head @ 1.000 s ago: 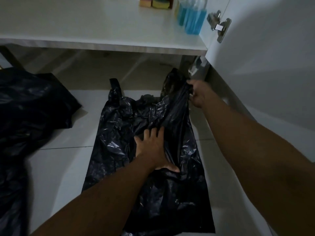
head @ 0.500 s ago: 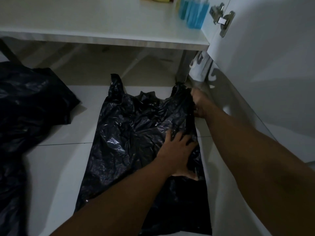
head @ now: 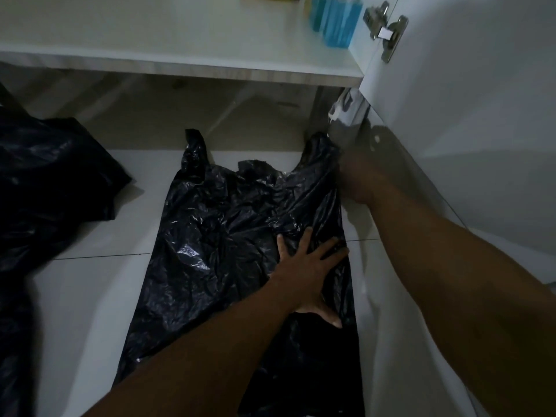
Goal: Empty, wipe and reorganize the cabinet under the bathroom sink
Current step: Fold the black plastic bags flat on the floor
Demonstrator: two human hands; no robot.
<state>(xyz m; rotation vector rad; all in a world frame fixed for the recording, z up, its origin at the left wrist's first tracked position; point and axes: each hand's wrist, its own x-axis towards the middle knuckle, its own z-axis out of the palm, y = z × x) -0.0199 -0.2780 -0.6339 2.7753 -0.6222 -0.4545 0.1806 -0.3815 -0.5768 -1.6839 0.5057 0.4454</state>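
We are looking down at a black plastic bag spread flat on the pale tiled floor, its two handles pointing away from us. Our left hand lies palm down on the right part of the bag, fingers straight and spread, pressing the crinkled plastic to the floor and gripping nothing. Our right hand is at the bag's far right handle, against its edge. It is blurred, so we cannot tell whether its fingers pinch the plastic or only touch it.

Just beyond the bag's handles stands the open cabinet, with its white bottom shelf raised above a shadowed gap over the floor. On that shelf, beyond the bag's right handle, stand blue bottles, and something yellow shows at the top edge of the view, too cut off to name. To the right of the bag the white cabinet door hangs open, with a metal hinge near its top. To the left of the bag, apart from it, a second bag, also black, lies crumpled on the floor.
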